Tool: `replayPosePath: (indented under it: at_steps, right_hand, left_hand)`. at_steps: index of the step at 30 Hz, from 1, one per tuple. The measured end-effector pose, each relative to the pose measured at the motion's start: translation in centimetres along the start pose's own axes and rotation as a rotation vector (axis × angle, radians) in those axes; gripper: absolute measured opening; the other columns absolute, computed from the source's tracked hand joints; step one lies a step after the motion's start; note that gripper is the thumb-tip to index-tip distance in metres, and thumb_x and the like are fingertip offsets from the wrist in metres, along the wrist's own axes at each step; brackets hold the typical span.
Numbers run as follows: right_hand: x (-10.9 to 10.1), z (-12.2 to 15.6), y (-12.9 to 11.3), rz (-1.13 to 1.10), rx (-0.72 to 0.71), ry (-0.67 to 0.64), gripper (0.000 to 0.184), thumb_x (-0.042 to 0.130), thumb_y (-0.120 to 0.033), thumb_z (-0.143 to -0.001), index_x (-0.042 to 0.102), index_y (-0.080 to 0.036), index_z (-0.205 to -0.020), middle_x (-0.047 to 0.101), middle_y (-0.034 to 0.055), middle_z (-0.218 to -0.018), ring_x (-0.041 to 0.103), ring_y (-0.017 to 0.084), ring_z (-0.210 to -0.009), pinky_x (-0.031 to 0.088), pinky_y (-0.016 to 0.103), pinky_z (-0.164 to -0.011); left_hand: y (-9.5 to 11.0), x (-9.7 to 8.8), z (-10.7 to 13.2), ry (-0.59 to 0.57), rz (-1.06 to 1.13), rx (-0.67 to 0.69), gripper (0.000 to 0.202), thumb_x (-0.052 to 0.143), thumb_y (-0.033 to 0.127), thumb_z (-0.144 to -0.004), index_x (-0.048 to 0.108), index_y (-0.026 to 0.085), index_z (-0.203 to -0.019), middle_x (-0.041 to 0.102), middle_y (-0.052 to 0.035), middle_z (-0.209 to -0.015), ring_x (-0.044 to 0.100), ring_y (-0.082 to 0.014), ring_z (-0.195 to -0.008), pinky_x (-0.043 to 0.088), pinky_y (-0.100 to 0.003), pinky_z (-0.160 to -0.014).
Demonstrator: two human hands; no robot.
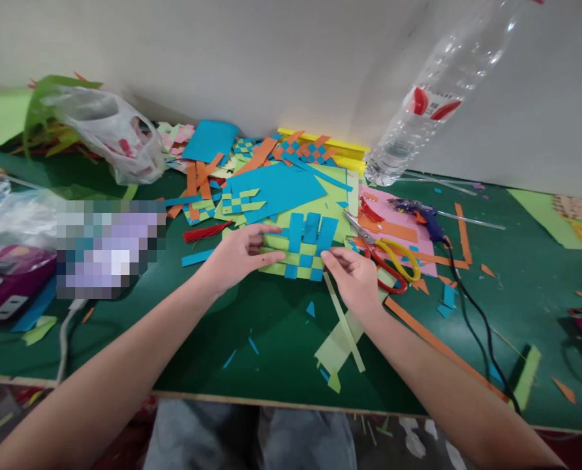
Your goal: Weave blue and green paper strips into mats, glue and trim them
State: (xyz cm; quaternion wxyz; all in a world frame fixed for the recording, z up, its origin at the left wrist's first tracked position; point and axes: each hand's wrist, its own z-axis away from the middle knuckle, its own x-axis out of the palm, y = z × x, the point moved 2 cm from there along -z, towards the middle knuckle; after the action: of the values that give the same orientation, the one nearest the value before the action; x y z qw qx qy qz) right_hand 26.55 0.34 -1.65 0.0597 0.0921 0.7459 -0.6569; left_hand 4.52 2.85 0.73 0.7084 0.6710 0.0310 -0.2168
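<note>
A woven paper piece [303,253] of blue and light green strips is held up over the front part of the table. My left hand [245,253] pinches the loose green strip ends on its left side between thumb and fingers. At its right edge, my right hand [352,274] grips the weave with thumb and curled fingers. Three blue strips stick up from the checkered part. Right beside my right hand lie scissors [399,258] with yellow and red handles. A narrow pale strip [344,326] lies just below that hand.
Blue sheets [281,186], orange strips and small woven pieces pile up behind. A plastic bottle [432,104] stands at the wall. A glue gun [430,222] trails a black cord on the right. A plastic bag [109,130] and a blurred-out device [112,251] sit left.
</note>
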Motion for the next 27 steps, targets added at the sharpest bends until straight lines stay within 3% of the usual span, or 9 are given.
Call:
replayPosePath:
  at_steps: [5, 10, 13, 17, 20, 23, 27]
  right_hand:
    - [0.1, 0.1, -0.1, -0.039, 0.0, -0.02, 0.022, 0.069, -0.043, -0.079, 0.07, -0.021, -0.083, 0.073, 0.0024, -0.077, 0.07, 0.019, -0.071, 0.06, 0.031, -0.065]
    - [0.3, 0.2, -0.2, -0.066, -0.031, -0.15, 0.023, 0.071, -0.043, -0.077, 0.067, -0.021, -0.082, 0.072, 0.0031, -0.081, 0.07, 0.019, -0.075, 0.06, 0.032, -0.071]
    - [0.3, -0.1, 0.1, -0.06, -0.033, -0.159, 0.025, 0.072, -0.042, -0.077, 0.066, -0.02, -0.088, 0.071, 0.0041, -0.086, 0.069, 0.018, -0.079, 0.059, 0.034, -0.078]
    - [0.2, -0.5, 0.3, -0.124, -0.076, -0.122, 0.047, 0.072, -0.04, -0.078, 0.054, -0.023, -0.117, 0.064, 0.0093, -0.119, 0.064, 0.021, -0.105, 0.056, 0.037, -0.09]
    - [0.1, -0.5, -0.1, -0.098, -0.177, -0.14, 0.058, 0.071, -0.038, -0.079, 0.043, -0.026, -0.129, 0.055, 0.0102, -0.134, 0.057, 0.022, -0.118, 0.051, 0.04, -0.098]
    - [0.1, -0.1, -0.8, -0.005, -0.262, -0.161, 0.05, 0.07, -0.036, -0.08, 0.049, -0.027, -0.125, 0.06, 0.007, -0.127, 0.059, 0.021, -0.115, 0.048, 0.042, -0.101]
    - [0.1, 0.6, -1.2, 0.124, -0.234, -0.158, 0.023, 0.065, -0.034, -0.085, 0.063, -0.027, -0.107, 0.069, 0.0026, -0.108, 0.064, 0.019, -0.104, 0.053, 0.038, -0.094]
  left_hand:
    - [0.0, -0.1, 0.0, 0.062, -0.056, 0.062, 0.052, 0.073, 0.047, -0.073, 0.062, 0.017, -0.115, 0.065, 0.0005, -0.067, 0.065, -0.0167, -0.066, 0.053, -0.027, -0.059]
    - [0.4, -0.5, 0.2, 0.17, -0.185, 0.205, 0.052, 0.067, 0.042, -0.08, 0.055, 0.02, -0.125, 0.063, 0.0009, -0.069, 0.062, -0.0154, -0.064, 0.049, -0.025, -0.056]
    - [0.9, -0.6, 0.6, 0.239, -0.273, 0.283, 0.048, 0.065, 0.036, -0.083, 0.053, 0.022, -0.127, 0.064, -0.0005, -0.079, 0.062, -0.014, -0.07, 0.048, -0.024, -0.06]
    - [1.5, -0.4, 1.2, 0.292, -0.366, 0.374, 0.042, 0.066, 0.033, -0.083, 0.057, 0.025, -0.123, 0.066, -0.0034, -0.106, 0.064, -0.016, -0.091, 0.051, -0.024, -0.077]
    - [1.7, -0.3, 1.5, 0.319, -0.456, 0.397, 0.037, 0.066, 0.036, -0.083, 0.062, 0.027, -0.118, 0.066, -0.0033, -0.115, 0.065, -0.0173, -0.094, 0.052, -0.023, -0.076]
    - [1.6, -0.2, 1.6, 0.276, -0.499, 0.434, 0.032, 0.065, 0.039, -0.084, 0.065, 0.027, -0.114, 0.069, -0.0032, -0.11, 0.066, -0.0182, -0.094, 0.053, -0.024, -0.075]
    - [1.4, -0.1, 1.5, 0.212, -0.499, 0.478, 0.031, 0.063, 0.041, -0.084, 0.067, 0.026, -0.111, 0.071, -0.003, -0.107, 0.066, -0.0188, -0.096, 0.052, -0.028, -0.082]
